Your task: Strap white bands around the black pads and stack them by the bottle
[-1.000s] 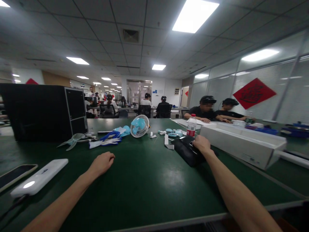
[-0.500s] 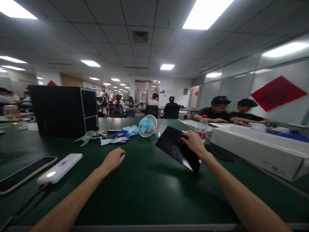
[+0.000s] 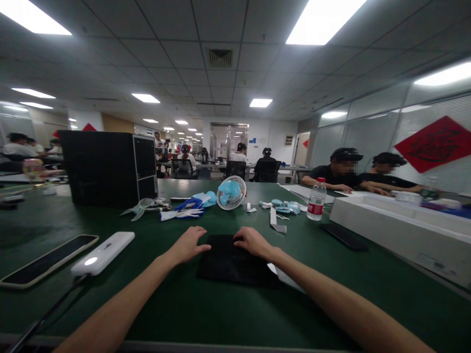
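A thin, glossy black sheet (image 3: 235, 267), whose exact kind I cannot make out, lies flat on the green table in front of me. My right hand (image 3: 253, 242) has its fingers curled down onto the far right part of the sheet, gripping it. Beside the sheet's left edge, my left hand (image 3: 190, 244) has thumb and fingers apart and holds nothing. Something white and paper-like (image 3: 287, 277) sticks out at the sheet's right side, partly hidden by my right forearm.
Beyond the hands are a blue-and-white fan (image 3: 231, 193), work gloves (image 3: 184, 210) and blue fan parts (image 3: 287, 207). A bottle (image 3: 316, 200) and a long white box (image 3: 397, 230) stand right. Leftward are a black computer case (image 3: 101, 169), power bank (image 3: 105, 253) and phone (image 3: 49, 260).
My right hand has brought the black sheet from a raised, tilted position on the right to flat on the table in the middle. My left hand has opened beside it.
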The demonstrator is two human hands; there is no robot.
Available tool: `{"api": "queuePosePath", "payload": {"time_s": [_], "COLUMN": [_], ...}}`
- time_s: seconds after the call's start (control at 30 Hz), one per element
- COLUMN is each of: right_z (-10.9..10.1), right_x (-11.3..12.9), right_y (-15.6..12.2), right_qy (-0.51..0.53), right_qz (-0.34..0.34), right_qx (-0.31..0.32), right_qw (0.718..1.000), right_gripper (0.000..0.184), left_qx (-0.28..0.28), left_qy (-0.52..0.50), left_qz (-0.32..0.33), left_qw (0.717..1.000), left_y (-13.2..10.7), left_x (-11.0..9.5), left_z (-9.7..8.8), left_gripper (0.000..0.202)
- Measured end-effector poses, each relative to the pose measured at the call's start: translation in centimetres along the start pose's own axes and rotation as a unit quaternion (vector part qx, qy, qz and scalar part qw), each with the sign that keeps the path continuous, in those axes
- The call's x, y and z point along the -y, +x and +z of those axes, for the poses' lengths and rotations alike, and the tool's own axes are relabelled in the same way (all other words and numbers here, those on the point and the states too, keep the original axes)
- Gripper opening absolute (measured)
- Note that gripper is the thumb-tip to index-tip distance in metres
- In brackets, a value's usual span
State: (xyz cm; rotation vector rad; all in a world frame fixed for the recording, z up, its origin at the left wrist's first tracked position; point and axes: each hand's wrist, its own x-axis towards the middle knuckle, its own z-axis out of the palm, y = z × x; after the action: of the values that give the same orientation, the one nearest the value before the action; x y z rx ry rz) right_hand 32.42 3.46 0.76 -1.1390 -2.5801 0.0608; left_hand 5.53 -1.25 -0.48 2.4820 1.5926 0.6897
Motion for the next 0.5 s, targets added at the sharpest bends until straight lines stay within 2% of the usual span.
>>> {"api": "queuePosePath", "payload": {"time_s": [0.17,0.33,0.4,0.5], "right_z": [1.0,0.5,-0.1,-1.2], "right_x": [1.6,1.8,0.7,-2.7], "right_y": [0.2,0.0,0.2,0.1], "right_qy": [0.006,0.031,0.025,-0.055], "right_qz": [-0.047,-0.053,-0.028,0.083], "right_qx": [-0.005,-0.016,-0.039,-0.086], "right_qw": [0.999,0.998,0.999,0.991], "right_gripper": [0.026,0.029,0.031,0.028], "left_qx": [0.058,0.088,0.088,0.092], "left_qy": [-0.024,-0.038,-0.043,-0.058], "left_qz": [-0.007,-0.009,-0.009,-0.012], "left_qw": [0.998,0.995,0.995,0.994], "left_y": [-0.1,-0.1,0.0,0.1], "left_x": [-0.7,-1.0,-0.9,-0.7], "left_z": [0.1,0.0,0.1,0.2], "left_gripper": [0.077,0.081,0.082,0.083]}}
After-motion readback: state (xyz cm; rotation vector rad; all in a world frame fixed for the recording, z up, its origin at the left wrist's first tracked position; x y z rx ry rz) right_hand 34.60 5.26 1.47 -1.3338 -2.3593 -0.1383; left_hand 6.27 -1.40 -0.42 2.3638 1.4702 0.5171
